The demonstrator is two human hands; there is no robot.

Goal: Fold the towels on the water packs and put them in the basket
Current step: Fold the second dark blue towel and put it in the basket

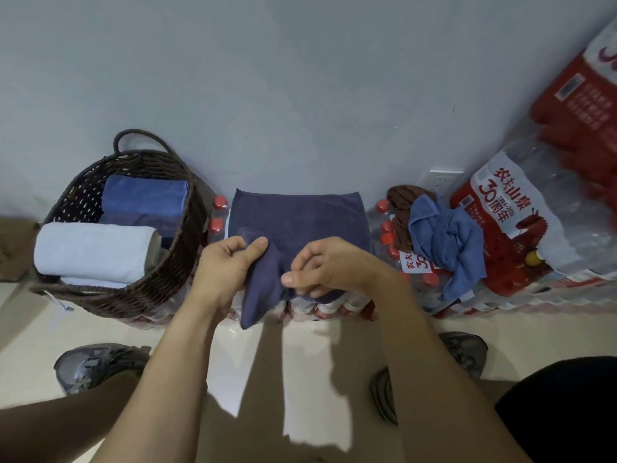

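Observation:
A dark navy towel [300, 218] lies spread on the water packs [334, 307] against the wall. Its near edge is bunched and hangs over the front. My left hand [223, 265] pinches that near edge between thumb and fingers. My right hand [327, 267] grips the same edge just to the right. A crumpled light blue towel [447, 242] and a brown towel [402, 215] lie on the packs to the right. The dark wicker basket [187, 248] stands at the left, holding a folded blue towel [145, 197] and a rolled white towel [93, 252].
More shrink-wrapped water packs [521, 208] with red labels are stacked at the right, some higher up the wall. My two shoes [96, 364] stand on the light floor below. A wall socket [440, 182] sits behind the brown towel.

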